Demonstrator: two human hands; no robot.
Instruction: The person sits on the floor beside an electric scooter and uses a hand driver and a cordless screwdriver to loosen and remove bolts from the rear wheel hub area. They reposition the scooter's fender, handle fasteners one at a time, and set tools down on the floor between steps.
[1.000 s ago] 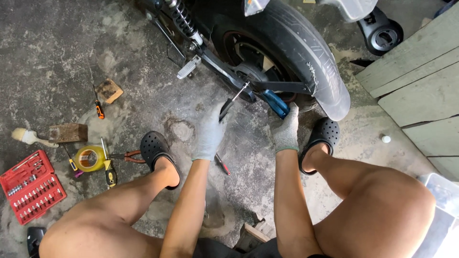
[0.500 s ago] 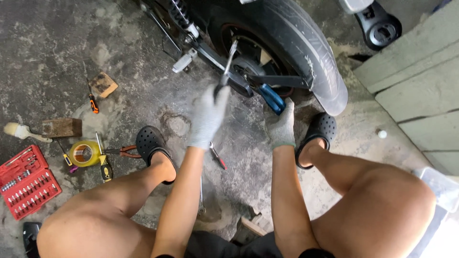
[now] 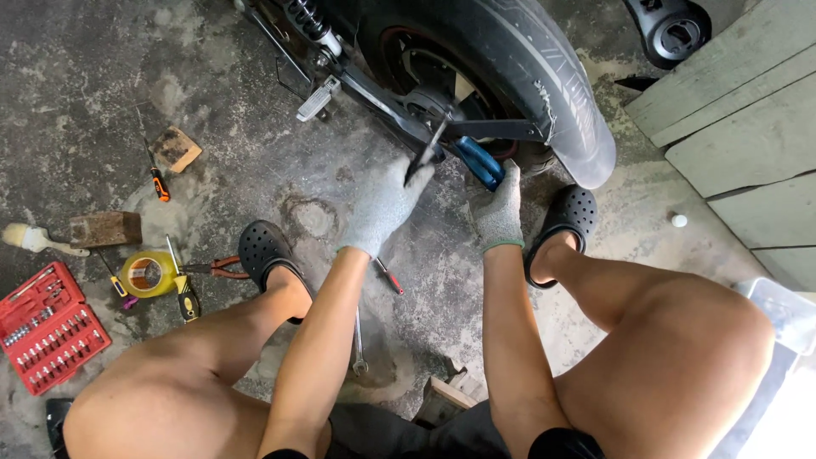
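Observation:
I sit low on a concrete floor facing a motorbike's rear wheel [image 3: 544,76]. My left hand [image 3: 382,208], in a grey glove, grips a thin dark metal tool [image 3: 427,153] that points up at the wheel hub [image 3: 429,102]. Beside it my right hand [image 3: 500,208], also gloved, holds a blue-handled tool [image 3: 480,163] against the swingarm [image 3: 501,129] just below the hub. Both hands are close together at the axle area. My feet are in black clogs [image 3: 263,251] on either side.
A red bit set case [image 3: 47,327] lies at the left, with a yellow tape roll [image 3: 146,274], pliers [image 3: 223,268], screwdrivers [image 3: 158,183], wood blocks [image 3: 106,228] and a brush [image 3: 34,240]. A wrench [image 3: 359,340] lies between my legs. Grey planks [image 3: 739,144] stand at the right.
The view has shifted and come closer to the wheel. My left hand swung the thin tool up from a low angle and now holds it lower again near the hub. My right hand stays on the blue handle.

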